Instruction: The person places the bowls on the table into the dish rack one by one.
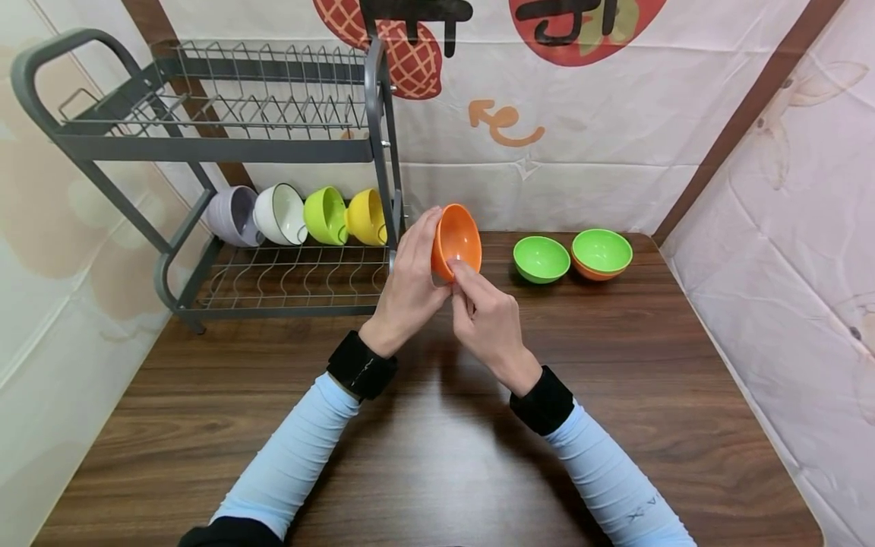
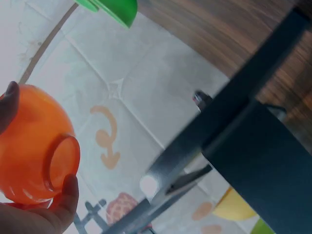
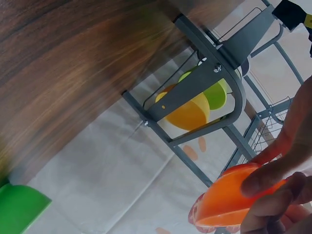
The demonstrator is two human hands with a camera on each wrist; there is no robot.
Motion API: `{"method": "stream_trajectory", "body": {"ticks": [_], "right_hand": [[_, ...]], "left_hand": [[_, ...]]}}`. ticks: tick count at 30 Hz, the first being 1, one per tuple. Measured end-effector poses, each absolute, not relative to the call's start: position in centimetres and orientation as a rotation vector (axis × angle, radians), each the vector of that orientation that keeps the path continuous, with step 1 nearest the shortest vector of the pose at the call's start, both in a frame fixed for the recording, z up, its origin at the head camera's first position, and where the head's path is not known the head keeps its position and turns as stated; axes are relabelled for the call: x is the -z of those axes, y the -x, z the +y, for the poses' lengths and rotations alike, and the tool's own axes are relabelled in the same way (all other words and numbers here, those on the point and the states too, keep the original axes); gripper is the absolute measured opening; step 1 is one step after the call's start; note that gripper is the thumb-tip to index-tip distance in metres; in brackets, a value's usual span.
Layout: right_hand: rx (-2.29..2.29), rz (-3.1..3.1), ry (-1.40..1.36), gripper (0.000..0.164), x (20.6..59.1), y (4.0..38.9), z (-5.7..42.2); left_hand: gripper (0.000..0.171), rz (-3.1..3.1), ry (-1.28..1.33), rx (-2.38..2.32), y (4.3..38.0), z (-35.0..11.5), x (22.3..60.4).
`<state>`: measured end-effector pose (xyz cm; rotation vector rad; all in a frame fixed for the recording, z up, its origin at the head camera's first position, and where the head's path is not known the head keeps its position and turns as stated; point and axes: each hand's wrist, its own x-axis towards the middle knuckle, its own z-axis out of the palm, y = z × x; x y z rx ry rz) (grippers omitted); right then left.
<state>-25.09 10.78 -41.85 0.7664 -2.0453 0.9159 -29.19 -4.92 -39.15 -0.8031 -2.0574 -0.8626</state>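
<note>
Orange bowl (image 1: 456, 241): just right of centre in the head view, held up off the surface (image 1: 424, 471), tipped on its side, opening facing right. Both hands on it.

Left hand (image 1: 410, 270): fingers curled round the outer wall on the bowl's left. Left wrist view has the bowl at the left edge, foot ring toward frame centre, a fingertip touching the ring's lower end.

Right hand (image 1: 488, 315): fingers pinching the rim at the bowl's lower edge. Right wrist view has the bowl lower right, fingers overlapping it; can't sort which hand each one belongs to there.

Nearest obstacle: dark two-tier rack (image 1: 222, 148), left half of the head view. Its right end frame stands just left of the left hand. In the right wrist view a rack bar crosses in front of the yellow bowl (image 1: 367, 217) and lime bowl (image 1: 324, 216).

Lower tier, leftward from those two: white bowl (image 1: 279, 213), then lavender bowl (image 1: 231, 216). All four tipped sideways in a row.

Right of the held bowl, rear of surface: green bowl (image 1: 541, 260), upright. Just beside it, upper green bowl (image 1: 601, 251) nested in lower orange bowl (image 1: 596, 275). Printed cloth (image 1: 601, 144) behind everything.
</note>
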Motion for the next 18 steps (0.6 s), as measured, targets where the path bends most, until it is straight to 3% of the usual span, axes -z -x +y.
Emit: {"method": "stream_trajectory", "body": {"ticks": [6, 18], "right_hand": [[-0.925, -2.041, -0.775, 0.052, 42.2, 25.4, 10.0], [-1.027, -2.185, -0.761, 0.065, 43.7, 25.9, 7.6]], "left_hand": [[0.107, -2.059, 0.812, 0.830, 28.1, -7.0, 38.7], [0.104, -2.103, 0.723, 0.788, 26.0, -10.6, 38.2]]}}
